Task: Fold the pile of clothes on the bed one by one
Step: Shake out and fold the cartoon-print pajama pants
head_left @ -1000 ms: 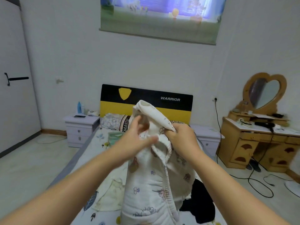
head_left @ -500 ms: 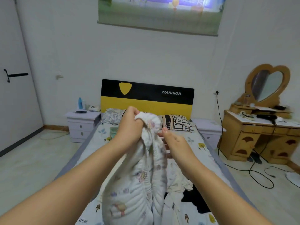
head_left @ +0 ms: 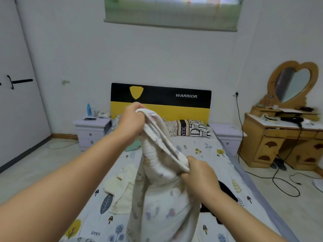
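White printed garment [head_left: 157, 198] hangs lengthwise over the bed [head_left: 206, 154], left grip [head_left: 130, 122] clenching its hem high, right grip [head_left: 199, 177] pinching lower

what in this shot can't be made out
Head view only:
- Printed garment: its lower end is cut off by the bottom edge; the type is unclear, since it hangs bunched.
- Black garment: mostly hidden behind the right hand and forearm.
- Left hand: its fingers are hidden in the cloth.
- Items on the nightstand: too small to tell.
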Demonstrator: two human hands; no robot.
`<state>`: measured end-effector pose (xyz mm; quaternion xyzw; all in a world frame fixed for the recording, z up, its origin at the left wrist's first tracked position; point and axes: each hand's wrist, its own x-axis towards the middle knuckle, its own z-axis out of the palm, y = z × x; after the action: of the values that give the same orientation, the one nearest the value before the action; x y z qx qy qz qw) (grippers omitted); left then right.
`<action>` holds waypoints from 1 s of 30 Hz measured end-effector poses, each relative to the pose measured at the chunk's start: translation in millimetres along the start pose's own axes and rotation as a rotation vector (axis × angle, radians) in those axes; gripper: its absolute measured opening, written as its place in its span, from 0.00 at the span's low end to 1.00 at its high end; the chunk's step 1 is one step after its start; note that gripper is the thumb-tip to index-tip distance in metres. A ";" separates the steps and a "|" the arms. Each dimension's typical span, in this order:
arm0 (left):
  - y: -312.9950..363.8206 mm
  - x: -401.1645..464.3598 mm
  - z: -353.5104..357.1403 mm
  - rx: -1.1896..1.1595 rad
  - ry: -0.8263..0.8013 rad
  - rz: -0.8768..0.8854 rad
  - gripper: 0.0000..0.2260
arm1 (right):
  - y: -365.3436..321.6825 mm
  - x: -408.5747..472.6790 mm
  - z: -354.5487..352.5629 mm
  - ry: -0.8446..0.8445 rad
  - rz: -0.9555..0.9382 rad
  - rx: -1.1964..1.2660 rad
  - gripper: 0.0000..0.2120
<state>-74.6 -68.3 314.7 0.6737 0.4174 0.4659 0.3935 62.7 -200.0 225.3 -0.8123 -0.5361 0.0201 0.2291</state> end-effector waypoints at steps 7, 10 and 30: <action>-26.0 13.0 -18.4 0.492 0.074 -0.029 0.12 | 20.8 12.3 -25.9 0.142 -0.005 -0.169 0.03; -25.5 5.9 -19.5 0.650 0.031 -0.014 0.13 | 24.1 9.9 -29.4 0.194 -0.060 -0.230 0.17; -56.2 12.0 -75.7 -0.211 -0.412 -0.181 0.26 | 69.0 12.2 -41.6 -0.363 -0.012 0.240 0.33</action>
<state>-155.4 -27.2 286.0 0.6696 0.3360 0.3224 0.5786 138.9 -226.0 237.9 -0.7591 -0.5669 0.2284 0.2242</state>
